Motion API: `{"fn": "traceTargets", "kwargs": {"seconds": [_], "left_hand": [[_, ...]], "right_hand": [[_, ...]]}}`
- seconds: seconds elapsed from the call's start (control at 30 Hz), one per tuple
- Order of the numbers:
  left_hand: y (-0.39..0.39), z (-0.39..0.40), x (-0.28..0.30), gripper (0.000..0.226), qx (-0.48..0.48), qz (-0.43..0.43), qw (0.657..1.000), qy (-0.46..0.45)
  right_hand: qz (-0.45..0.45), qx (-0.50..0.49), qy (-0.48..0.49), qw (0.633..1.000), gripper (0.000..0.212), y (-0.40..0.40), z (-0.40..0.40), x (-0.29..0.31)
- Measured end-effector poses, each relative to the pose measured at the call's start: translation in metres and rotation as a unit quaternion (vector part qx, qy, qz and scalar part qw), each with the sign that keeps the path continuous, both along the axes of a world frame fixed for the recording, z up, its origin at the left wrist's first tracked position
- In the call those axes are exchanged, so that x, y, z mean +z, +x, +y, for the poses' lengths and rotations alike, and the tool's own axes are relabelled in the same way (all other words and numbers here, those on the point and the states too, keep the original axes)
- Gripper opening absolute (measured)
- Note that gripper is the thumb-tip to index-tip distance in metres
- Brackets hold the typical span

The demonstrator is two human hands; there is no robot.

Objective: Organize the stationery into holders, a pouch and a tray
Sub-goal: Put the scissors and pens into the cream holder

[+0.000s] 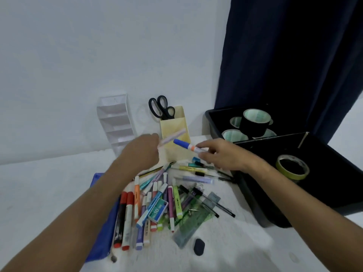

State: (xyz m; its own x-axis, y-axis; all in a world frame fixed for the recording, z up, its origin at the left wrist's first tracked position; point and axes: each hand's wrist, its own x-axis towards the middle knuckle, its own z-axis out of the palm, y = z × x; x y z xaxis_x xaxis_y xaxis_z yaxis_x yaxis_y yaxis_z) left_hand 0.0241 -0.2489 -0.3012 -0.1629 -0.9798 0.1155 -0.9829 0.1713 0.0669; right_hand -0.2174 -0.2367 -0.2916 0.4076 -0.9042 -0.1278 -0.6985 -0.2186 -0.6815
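Observation:
My left hand grips a pale purple pen, blurred, in front of the yellow holder that holds black scissors. My right hand pinches a marker with a blue cap and an orange band, its cap pointing left toward the holder. Below both hands a pile of markers, pens and highlighters lies on the white table. A blue pouch lies under my left forearm. A white tiered holder stands at the back left.
A black tray at the right holds a yellow-green tape roll. Behind it a second black tray carries black tape rolls. A black eraser and a green ruler lie near the front. A dark curtain hangs at the back right.

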Motion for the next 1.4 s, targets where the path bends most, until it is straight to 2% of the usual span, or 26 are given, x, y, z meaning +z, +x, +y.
{"fn": "traceTargets", "kwargs": {"seconds": [0.07,0.1,0.17,0.2,0.27,0.3,0.33,0.43,0.57,0.67,0.83,0.97,1.13,1.23,1.4], "left_hand": [[0.011,-0.004,0.021,0.014,0.049,0.111,0.993,-0.009],[0.015,-0.007,0.031,0.014,0.064,0.207,0.976,0.002],[0.015,-0.014,0.043,0.010,0.079,0.417,0.905,0.015],[0.013,-0.018,0.045,0.010,0.089,0.486,0.869,0.007],[0.008,-0.028,0.048,0.009,0.114,0.555,0.823,-0.023],[0.006,-0.033,0.047,0.009,0.123,0.567,0.813,-0.038],[0.004,-0.038,0.046,0.011,0.124,0.561,0.817,-0.051],[-0.002,-0.051,0.040,0.020,0.113,0.495,0.858,-0.083],[-0.011,-0.061,0.031,0.010,0.100,0.405,0.903,-0.102],[-0.013,-0.064,0.021,0.007,0.092,0.339,0.933,-0.077],[-0.008,-0.070,0.005,0.012,0.086,0.285,0.955,-0.012],[-0.005,-0.072,0.001,0.027,0.082,0.271,0.959,0.022],[-0.003,-0.074,-0.002,0.014,0.082,0.263,0.961,0.035],[-0.005,-0.073,-0.002,0.017,0.077,0.263,0.961,0.025],[-0.003,-0.068,-0.001,0.017,0.067,0.252,0.965,0.016]], "right_hand": [[-0.003,-0.023,-0.060,0.998,0.031,0.003,-0.015,0.016],[-0.001,-0.034,-0.083,0.996,0.032,0.007,-0.022,0.023],[-0.015,-0.059,-0.114,0.992,0.030,0.017,-0.036,0.034],[-0.027,-0.074,-0.126,0.989,0.031,0.023,-0.042,0.037],[-0.061,-0.105,-0.147,0.982,0.033,0.037,-0.056,0.042],[-0.075,-0.119,-0.156,0.978,0.031,0.044,-0.061,0.042],[-0.081,-0.129,-0.163,0.975,0.026,0.051,-0.067,0.041],[-0.051,-0.123,-0.165,0.977,0.012,0.066,-0.078,0.039],[-0.012,-0.108,-0.150,0.983,0.001,0.076,-0.091,0.033],[-0.018,-0.107,-0.147,0.983,0.010,0.081,-0.102,0.025],[-0.009,-0.078,-0.130,0.988,0.018,0.087,-0.110,0.009],[-0.002,-0.060,-0.137,0.989,0.008,0.093,-0.112,-0.003],[0.012,-0.047,-0.131,0.990,0.029,0.097,-0.110,-0.008],[0.007,-0.039,-0.127,0.991,0.020,0.099,-0.109,-0.009],[-0.003,-0.023,-0.135,0.991,0.030,0.102,-0.107,-0.012]]}}
